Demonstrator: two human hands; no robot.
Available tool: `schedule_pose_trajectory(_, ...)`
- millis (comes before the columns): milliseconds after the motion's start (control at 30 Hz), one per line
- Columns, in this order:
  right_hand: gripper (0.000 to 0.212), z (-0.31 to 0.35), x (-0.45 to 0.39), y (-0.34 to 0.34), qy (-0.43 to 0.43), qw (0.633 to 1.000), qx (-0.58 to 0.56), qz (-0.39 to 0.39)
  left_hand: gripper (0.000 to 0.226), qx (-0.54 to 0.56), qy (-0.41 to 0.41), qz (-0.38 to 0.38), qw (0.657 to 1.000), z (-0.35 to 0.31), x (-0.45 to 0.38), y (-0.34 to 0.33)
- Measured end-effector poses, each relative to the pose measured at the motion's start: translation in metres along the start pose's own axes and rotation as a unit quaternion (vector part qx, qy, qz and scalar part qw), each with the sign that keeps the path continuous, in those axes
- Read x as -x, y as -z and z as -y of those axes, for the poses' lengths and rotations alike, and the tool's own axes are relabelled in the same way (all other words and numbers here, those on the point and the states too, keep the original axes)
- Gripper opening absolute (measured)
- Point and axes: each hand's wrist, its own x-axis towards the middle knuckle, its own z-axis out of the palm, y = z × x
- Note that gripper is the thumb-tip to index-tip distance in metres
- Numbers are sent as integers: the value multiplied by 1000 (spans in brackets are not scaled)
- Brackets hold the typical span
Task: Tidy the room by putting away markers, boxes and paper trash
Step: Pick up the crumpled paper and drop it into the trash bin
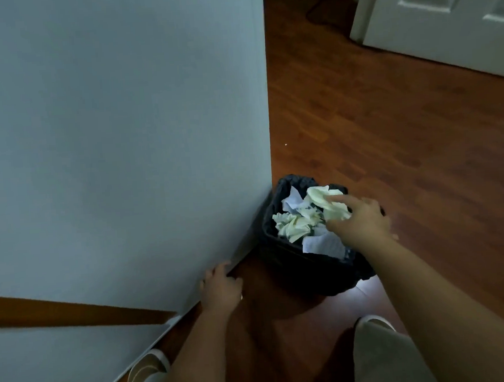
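Note:
A small bin (292, 273) lined with a black bag stands on the wood floor at the corner of the wall. Inside it lie crumpled pale yellow paper (292, 225) and white sheets (323, 244). My right hand (360, 223) reaches over the bin's right rim and pinches another crumpled pale yellow paper ball (327, 203) between forefinger and thumb, just above the pile. My left hand (222, 290) hangs low to the left of the bin, fingers loosely curled and holding nothing, its fingertips at the foot of the wall.
A pale wall (122, 140) fills the left side and ends at a corner right by the bin. A white door (447, 13) stands at the upper right, with a dark cable (317, 5) on the floor beyond. Below are my feet in light slippers (149, 365).

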Motion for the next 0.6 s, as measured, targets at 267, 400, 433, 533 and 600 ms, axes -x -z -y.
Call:
schedule_pose_trajectory(267,49,-4,-20,-80,248,960,127,-33,66,-139,-26,109,984,60,-35,-40)
schedule_pose_trajectory(400,48,-12,-63,-107,245,946,156,144,60,-116,-40,125,985,73,-47,-59)
schedule_pose_trajectory(433,49,-14,-74,-110,239,941,164,175,55,-89,-31,121,988,75,-49,-63)
schedule_pose_trajectory(533,57,-18,-98,-117,231,915,231,236,43,-37,6,126,991,82,-57,-76)
schedule_pose_trajectory(600,61,-18,-109,-123,247,889,292,251,46,-56,11,158,986,87,-61,-86)
